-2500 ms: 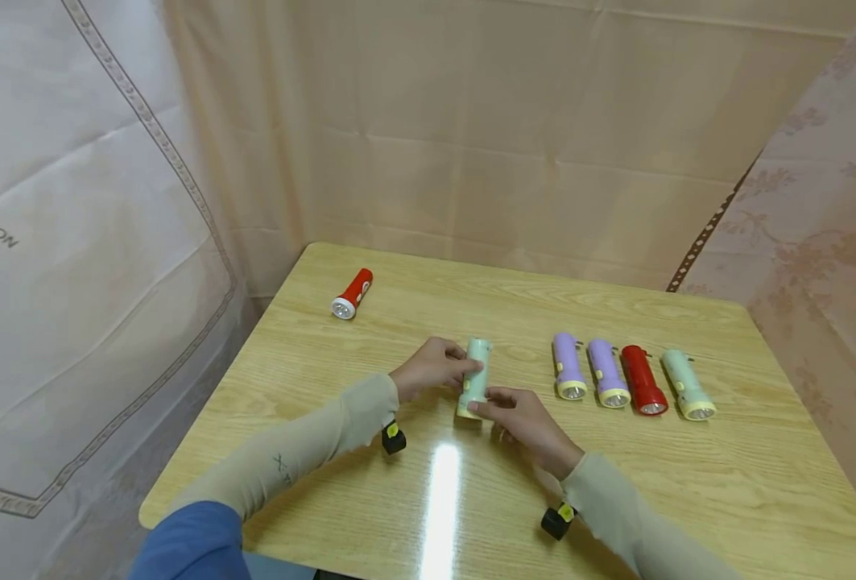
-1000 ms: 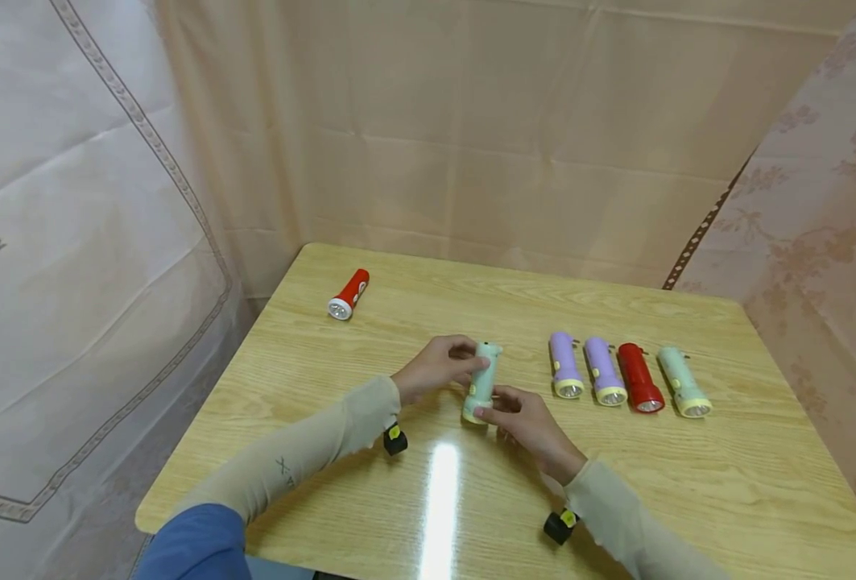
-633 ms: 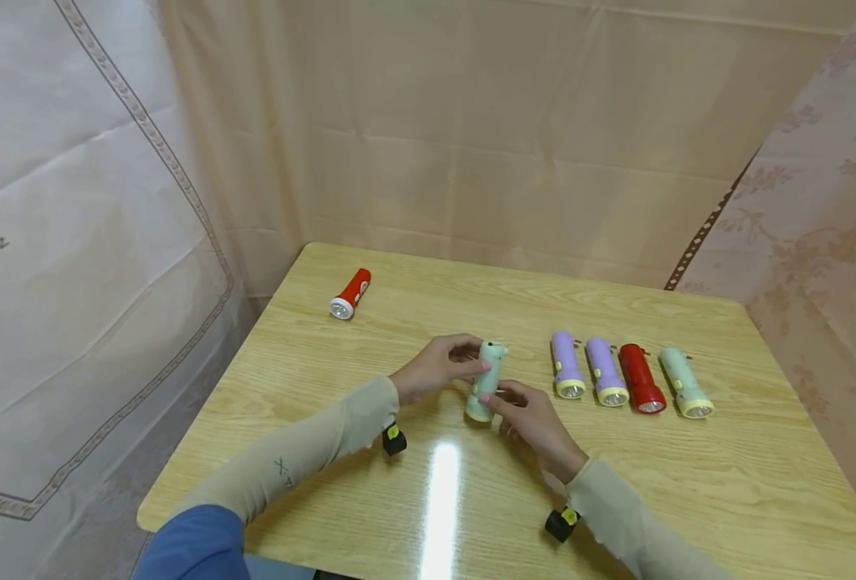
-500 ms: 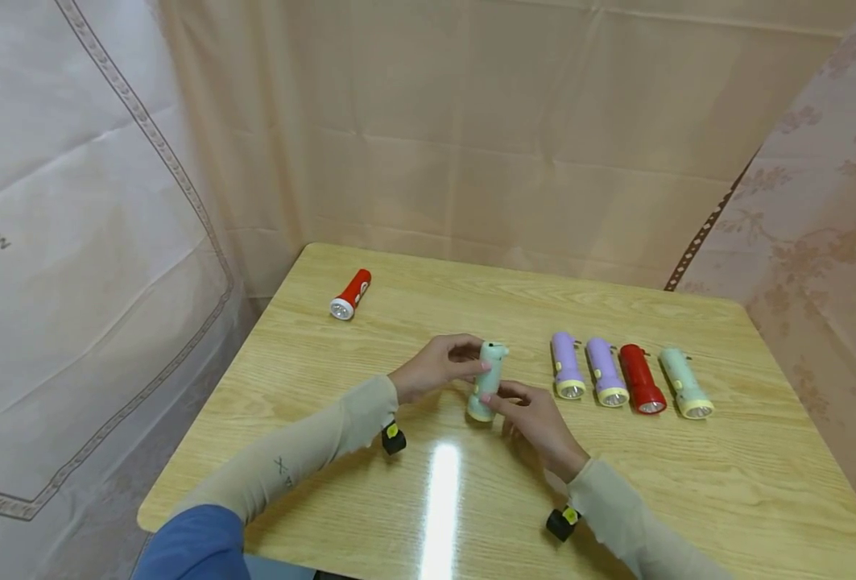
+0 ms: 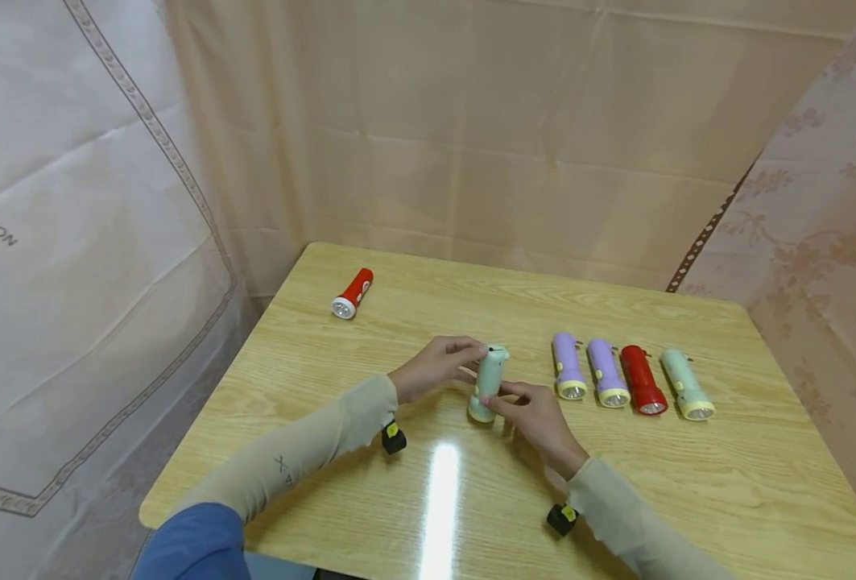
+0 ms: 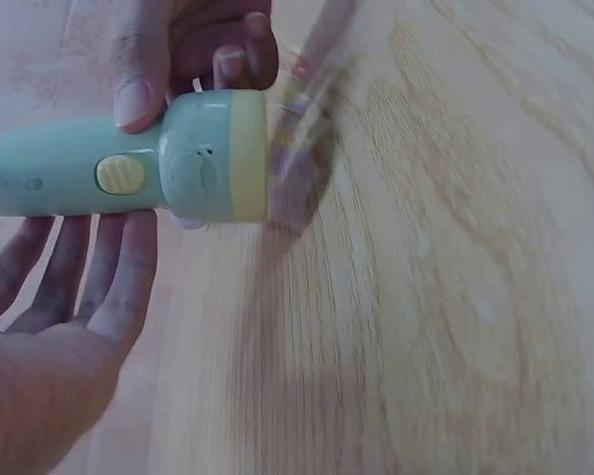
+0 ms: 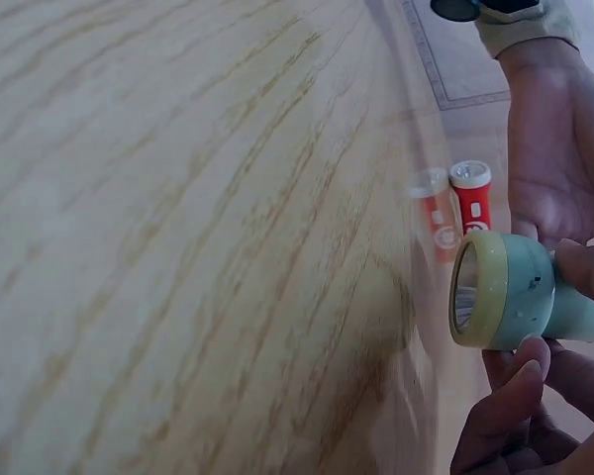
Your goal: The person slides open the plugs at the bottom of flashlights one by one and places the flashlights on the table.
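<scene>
A mint-green flashlight (image 5: 489, 377) with a pale yellow rim is held just over the middle of the table, its lens end low and its tail up. The left hand (image 5: 433, 370) has its thumb at the tail end and fingers along the far side; in the left wrist view those fingers (image 6: 124, 272) lie under the body. With thumb and fingers, the right hand (image 5: 536, 415) pinches it near the wider head. A yellow slide switch (image 6: 120, 175) shows on the body. In the right wrist view the clear lens (image 7: 465, 287) faces out beside the tabletop.
To the right lie two purple flashlights (image 5: 568, 366) (image 5: 606, 372), a red one (image 5: 643, 380) and another mint-green one (image 5: 686, 384) in a row. A red flashlight with a white head (image 5: 353, 294) lies back left on the wooden table (image 5: 399, 499). Cloth curtains surround it.
The held flashlight has tipped more upright and shifted slightly right. My right thumb has moved from its rim up toward the body, and my left thumb has slid up to the tail end.
</scene>
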`<state>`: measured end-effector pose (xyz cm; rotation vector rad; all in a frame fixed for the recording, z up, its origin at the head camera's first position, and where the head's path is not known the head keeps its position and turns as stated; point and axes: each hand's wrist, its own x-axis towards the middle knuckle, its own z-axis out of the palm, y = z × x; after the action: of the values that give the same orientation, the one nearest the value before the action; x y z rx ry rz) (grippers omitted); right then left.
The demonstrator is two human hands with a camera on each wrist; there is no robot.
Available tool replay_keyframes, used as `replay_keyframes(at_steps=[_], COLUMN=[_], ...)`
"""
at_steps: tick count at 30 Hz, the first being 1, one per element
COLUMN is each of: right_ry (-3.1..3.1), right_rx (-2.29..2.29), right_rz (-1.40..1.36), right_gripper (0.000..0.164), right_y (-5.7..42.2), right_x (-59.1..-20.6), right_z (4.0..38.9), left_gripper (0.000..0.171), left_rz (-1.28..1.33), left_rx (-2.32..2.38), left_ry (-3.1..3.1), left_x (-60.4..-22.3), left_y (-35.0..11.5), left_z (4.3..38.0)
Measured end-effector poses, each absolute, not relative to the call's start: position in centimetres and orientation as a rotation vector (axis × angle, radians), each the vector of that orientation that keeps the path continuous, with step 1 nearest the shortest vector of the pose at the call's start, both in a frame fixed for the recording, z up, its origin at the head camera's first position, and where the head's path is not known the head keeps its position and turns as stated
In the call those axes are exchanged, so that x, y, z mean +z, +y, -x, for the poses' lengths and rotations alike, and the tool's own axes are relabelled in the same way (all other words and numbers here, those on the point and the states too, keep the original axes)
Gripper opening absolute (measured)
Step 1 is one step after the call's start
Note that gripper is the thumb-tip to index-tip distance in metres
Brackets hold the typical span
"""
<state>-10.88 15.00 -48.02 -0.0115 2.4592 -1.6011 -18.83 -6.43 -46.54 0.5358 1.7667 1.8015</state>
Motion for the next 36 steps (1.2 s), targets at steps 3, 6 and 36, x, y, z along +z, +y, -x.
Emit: replay_keyframes(at_steps=[3, 6, 36], right_ry=[2.487, 2.505, 2.526], right_rx=[-1.588, -1.569, -1.581], right_rz=[0.024, 0.039, 0.017], right_gripper=[0.048, 0.048, 0.051], right_y=[14.96, 14.88, 14.59], right_x=[-48.29, -48.29, -48.50], right_z=[10.92, 10.86, 10.89], left_gripper=[0.043, 0.041, 0.036], left_rz=[-0.486, -0.434, -0.423], left_rx=[1.808, 1.814, 1.816], left_ry=[1.741, 1.704, 1.701], left_x=[-46.55, -46.69, -45.91], left_y=[-6.45, -6.38, -6.13], left_z=[18.86, 18.98, 18.72])
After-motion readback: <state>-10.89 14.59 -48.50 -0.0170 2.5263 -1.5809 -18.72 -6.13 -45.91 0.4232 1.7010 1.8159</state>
